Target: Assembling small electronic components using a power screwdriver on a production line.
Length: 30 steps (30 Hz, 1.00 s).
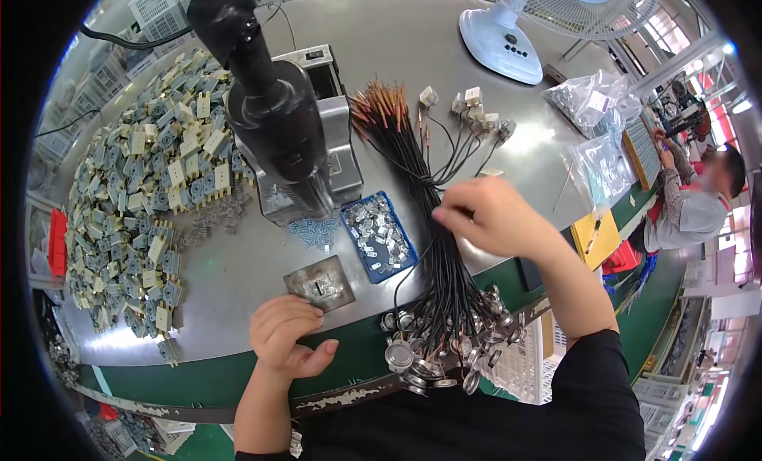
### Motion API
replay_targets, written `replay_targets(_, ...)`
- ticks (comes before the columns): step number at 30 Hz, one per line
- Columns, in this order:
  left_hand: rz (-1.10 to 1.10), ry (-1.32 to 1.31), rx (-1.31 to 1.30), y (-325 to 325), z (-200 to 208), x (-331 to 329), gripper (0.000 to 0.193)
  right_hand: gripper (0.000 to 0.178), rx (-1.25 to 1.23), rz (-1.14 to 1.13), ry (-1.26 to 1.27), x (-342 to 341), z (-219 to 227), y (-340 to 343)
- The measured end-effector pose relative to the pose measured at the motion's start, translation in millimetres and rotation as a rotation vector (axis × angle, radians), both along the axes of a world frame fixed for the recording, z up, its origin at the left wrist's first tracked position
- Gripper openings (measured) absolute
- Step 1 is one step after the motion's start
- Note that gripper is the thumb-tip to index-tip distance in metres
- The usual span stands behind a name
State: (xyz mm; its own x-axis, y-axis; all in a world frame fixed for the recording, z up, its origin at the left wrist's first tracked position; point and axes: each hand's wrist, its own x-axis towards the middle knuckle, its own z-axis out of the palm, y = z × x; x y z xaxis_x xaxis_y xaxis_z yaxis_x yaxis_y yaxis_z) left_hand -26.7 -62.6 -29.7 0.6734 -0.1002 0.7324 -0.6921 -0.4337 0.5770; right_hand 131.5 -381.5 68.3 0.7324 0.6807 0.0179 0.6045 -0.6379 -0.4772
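Observation:
My right hand (490,215) is closed in a pinch above the middle of a thick bundle of black cables (432,215). What its fingertips hold, if anything, cannot be made out. The cables have brown-orange ends at the far side and round metal discs (429,354) hanging over the near table edge. My left hand (290,334) rests at the near corner of a square metal plate (333,272), its fingers loosely bent and the thumb held apart. No object shows in it. A blue tray (379,237) of small metal parts lies between the plate and the bundle.
A black-and-silver machine (278,127) stands beyond the plate, with small blue screws (313,232) by its base. Grey-and-cream switch blocks (143,183) are heaped at left. A white fan (508,44), plastic bags (595,104) and a co-worker (690,191) are at right.

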Motion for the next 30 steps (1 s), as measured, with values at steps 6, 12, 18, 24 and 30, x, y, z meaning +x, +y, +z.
replay_targets(6,-0.054,-0.036,0.015,-5,8,-3,0.027,0.027,-0.199,-0.092,-0.154,-26,-19,16)
replay_targets(12,-0.07,-0.076,0.02,-4,15,-12,0.026,0.029,0.081,-0.358,0.186,-28,-27,16)
replay_targets(18,-0.19,0.164,-0.167,-22,27,-28,0.035,0.027,0.473,-0.586,0.839,-48,-11,12)
replay_targets(24,-0.635,0.343,0.087,-57,71,9,0.053,0.018,0.241,-0.283,0.532,-77,-8,10)
replay_targets(30,-0.651,0.473,0.362,-40,85,20,0.044,0.016,0.086,-0.072,0.228,-85,6,10)
